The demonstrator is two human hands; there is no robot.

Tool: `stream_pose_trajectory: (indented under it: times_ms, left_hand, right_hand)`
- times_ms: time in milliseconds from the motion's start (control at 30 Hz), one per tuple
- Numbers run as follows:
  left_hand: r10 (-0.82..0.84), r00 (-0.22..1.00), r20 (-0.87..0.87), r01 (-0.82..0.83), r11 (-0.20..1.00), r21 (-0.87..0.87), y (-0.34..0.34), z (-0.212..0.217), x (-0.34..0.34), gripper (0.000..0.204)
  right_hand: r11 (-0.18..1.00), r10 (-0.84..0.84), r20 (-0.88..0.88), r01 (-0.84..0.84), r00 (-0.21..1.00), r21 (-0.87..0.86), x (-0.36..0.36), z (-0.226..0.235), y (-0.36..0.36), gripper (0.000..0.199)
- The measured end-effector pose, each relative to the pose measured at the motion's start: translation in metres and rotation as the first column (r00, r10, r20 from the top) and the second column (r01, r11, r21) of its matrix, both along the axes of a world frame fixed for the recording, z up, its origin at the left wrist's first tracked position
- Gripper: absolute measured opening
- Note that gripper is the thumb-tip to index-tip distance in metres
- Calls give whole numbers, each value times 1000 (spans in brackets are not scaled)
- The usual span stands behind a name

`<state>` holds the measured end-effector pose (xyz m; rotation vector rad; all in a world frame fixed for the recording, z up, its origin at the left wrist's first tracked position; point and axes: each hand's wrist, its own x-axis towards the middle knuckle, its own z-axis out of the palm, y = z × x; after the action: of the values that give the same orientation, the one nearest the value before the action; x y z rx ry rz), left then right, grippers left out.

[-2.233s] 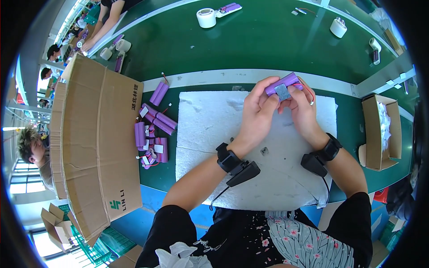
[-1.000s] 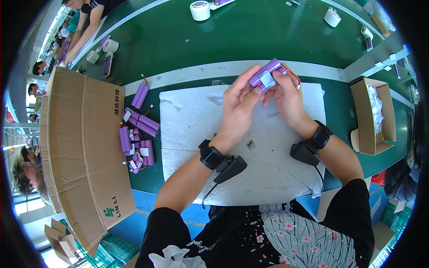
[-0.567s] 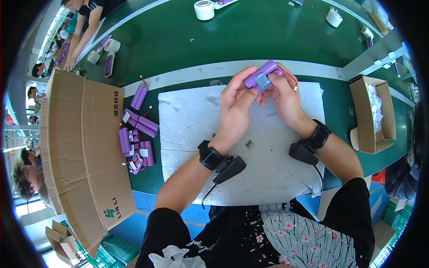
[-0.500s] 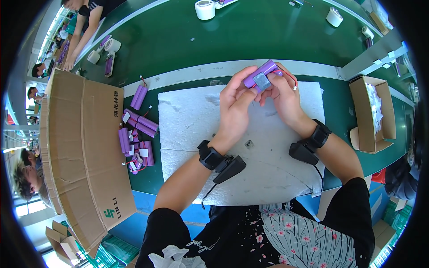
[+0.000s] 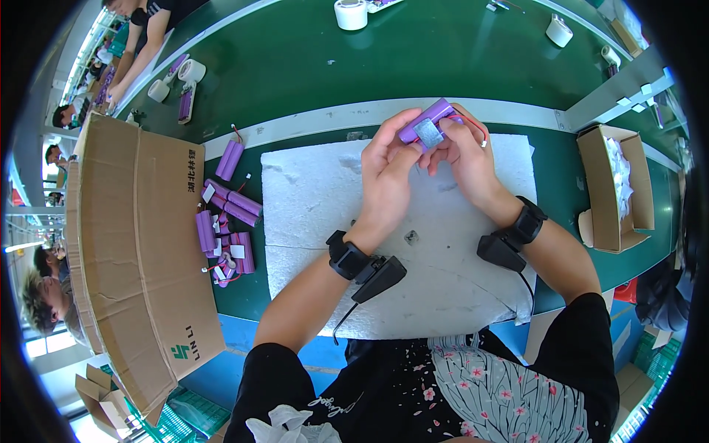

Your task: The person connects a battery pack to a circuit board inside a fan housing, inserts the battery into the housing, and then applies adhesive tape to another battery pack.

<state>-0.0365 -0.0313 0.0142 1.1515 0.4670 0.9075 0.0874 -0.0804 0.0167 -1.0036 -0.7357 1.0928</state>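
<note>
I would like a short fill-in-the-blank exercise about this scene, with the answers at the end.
The left hand and right hand hold a battery pack coloured ____.
The workbench top is coloured ____.
The big cardboard box stands on the person's ____ side.

Missing words: purple; green; left.

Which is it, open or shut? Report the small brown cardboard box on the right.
Open: the small brown cardboard box shows white contents through its uncovered top.
</note>
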Motion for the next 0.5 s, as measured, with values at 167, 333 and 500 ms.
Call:
stream_pose_trajectory:
  times_ms: [167, 333, 500]
  left_hand:
    - [35, 999, 6, -35, 999, -24, -1, 0, 2, 34]
    - [30, 999, 12, -29, 999, -38, 0, -1, 2, 34]
    - [33, 999, 0, -33, 999, -31, 1, -2, 2, 33]
  right_hand:
    - [999, 7, 52, -5, 999, -32, 1, -1, 0, 26]
    - [999, 7, 65, -4, 998, -33, 0, -1, 0, 26]
    - [999, 4, 55, -2, 998, -44, -1, 0, 1, 25]
